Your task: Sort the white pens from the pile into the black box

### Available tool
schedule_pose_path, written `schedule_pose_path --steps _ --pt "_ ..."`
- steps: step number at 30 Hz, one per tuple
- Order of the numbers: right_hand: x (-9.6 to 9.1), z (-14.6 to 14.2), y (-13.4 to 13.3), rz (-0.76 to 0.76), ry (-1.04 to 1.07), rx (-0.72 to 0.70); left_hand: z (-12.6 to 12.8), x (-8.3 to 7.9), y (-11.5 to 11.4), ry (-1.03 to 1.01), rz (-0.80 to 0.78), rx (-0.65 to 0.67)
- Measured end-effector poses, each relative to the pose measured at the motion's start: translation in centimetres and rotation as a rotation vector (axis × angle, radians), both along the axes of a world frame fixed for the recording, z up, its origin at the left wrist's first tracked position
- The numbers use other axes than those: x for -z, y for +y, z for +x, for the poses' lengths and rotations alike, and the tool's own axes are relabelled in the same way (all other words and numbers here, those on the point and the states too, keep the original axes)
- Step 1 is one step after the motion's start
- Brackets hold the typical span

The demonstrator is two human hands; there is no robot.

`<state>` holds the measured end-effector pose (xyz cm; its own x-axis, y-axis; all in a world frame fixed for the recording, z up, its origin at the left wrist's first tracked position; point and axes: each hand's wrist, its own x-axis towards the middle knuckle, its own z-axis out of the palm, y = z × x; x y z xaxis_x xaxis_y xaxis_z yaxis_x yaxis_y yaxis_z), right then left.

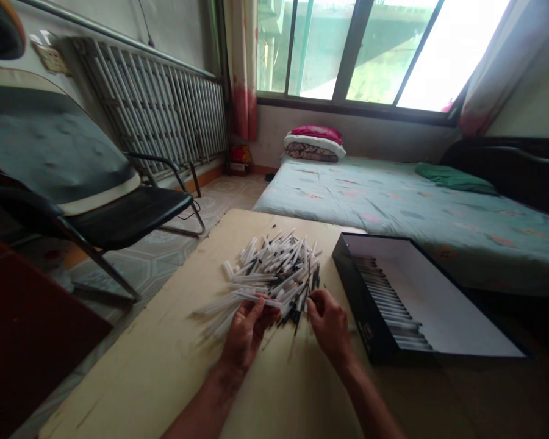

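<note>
Pinched between the thumb and fingers of my left hand [249, 326] is a white, see-through pen barrel [258, 299], lying nearly level over the pile. My right hand [328, 320] is closed at the pile's right edge, fingertips pressed together; whatever is in them is too small to make out. Thin dark pen refills [314, 280] lie right beside those fingertips. Between and beyond both hands spreads a loose heap of white pen barrels [279, 256], with small black parts mixed in. Some barrels at the left fan out behind my left hand.
A black-sided box [354, 299] with a white inside stands to the right, holding a row of pens [388, 299] along its left wall. The pale table [165, 341] borders a bed [370, 189] at the far side. A black chair [132, 213] stands left.
</note>
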<state>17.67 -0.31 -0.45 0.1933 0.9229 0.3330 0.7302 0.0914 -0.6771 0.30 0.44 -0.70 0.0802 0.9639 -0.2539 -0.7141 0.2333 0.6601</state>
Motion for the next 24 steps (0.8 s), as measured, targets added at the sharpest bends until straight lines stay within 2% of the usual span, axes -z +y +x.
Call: schedule_pose_path --steps 3,6,10,24 --pt "0.6 -2.1 -1.9 0.086 0.377 -0.094 0.2 -0.1 -0.1 0.033 0.018 -0.005" --pt "1.8 -3.5 -2.9 0.133 0.547 -0.1 0.3 -0.1 -0.2 0.06 0.041 0.009" --pt "2.7 -3.8 -3.0 0.114 0.62 -0.118 0.5 0.1 -0.3 0.106 0.073 0.033" --pt "3.1 -3.6 -2.9 0.035 0.722 -0.134 0.5 0.9 -0.2 0.166 0.162 0.116"
